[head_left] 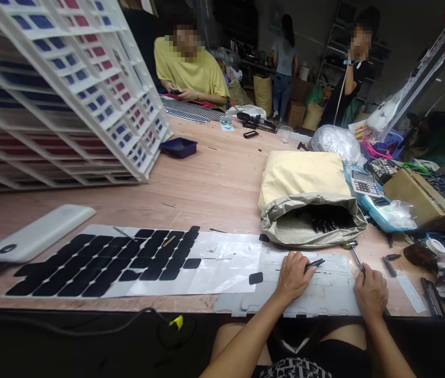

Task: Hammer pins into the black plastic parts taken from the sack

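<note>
My left hand (293,275) is closed around a small black part (314,264) whose slim end sticks out to the right. It rests over a whitish translucent work mat (324,286). My right hand (371,294) grips a small hammer (356,254) with a metal shaft; its head lies near the mouth of a cream sack (303,176). Dark pieces show inside the sack's opening. To the left, a white sheet (222,262) carries rows of black rounded-square pads (100,262). One loose black pad (256,277) sits near the sheet's right edge.
A large white plastic crate (139,168) stands tilted at left, with a white power bank-like device (41,231) before it. A navy tray (180,147) is behind. At right are a calculator (365,182) and a cardboard box (423,197). A person in yellow (194,73) sits across the table.
</note>
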Motion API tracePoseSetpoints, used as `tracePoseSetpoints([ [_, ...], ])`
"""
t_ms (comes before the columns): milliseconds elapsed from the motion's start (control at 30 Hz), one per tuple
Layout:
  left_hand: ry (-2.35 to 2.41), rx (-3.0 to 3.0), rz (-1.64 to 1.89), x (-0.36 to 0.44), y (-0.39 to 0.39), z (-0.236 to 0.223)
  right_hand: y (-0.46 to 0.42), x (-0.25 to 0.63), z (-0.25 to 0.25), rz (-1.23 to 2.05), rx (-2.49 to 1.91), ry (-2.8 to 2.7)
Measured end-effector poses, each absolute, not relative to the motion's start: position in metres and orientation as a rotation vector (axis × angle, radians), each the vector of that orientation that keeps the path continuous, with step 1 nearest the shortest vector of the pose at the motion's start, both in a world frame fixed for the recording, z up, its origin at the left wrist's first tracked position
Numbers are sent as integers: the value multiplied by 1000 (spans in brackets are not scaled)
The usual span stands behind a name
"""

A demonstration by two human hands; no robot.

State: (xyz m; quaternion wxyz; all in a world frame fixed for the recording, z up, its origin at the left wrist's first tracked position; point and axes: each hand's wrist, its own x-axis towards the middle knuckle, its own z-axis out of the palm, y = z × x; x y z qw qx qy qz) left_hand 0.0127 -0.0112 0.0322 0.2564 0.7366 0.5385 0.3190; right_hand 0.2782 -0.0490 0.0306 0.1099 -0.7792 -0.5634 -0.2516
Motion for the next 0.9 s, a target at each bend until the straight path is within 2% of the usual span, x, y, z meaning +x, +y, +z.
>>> tracePoseSetpoints([
  [500,1479,1968,977,12,5,20,-40,276,29,-764,-2036,-1837],
  [900,1502,1987,942,12,4,18,-43,274,25,-703,-2086,-1790],
])
